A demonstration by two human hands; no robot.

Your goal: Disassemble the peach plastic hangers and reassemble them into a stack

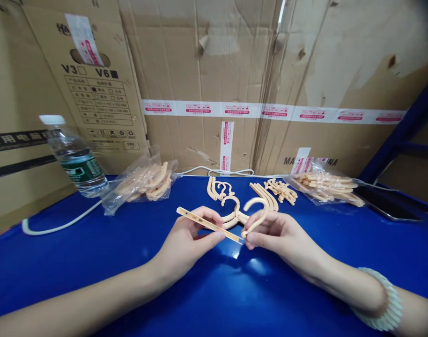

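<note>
My left hand is closed on a thin, straight peach plastic bar that slants down to the right above the blue table. My right hand pinches a curved peach hook piece. The hook's lower end meets the right tip of the bar between my two hands. Just behind the hands lies a small heap of hooks and curved pieces on the table.
Loose peach parts and curved strips lie further back. Two clear bags of parts sit at the left and the right. A water bottle stands at the left, a white cable runs along the table, a phone lies at the right, and cardboard boxes wall the back.
</note>
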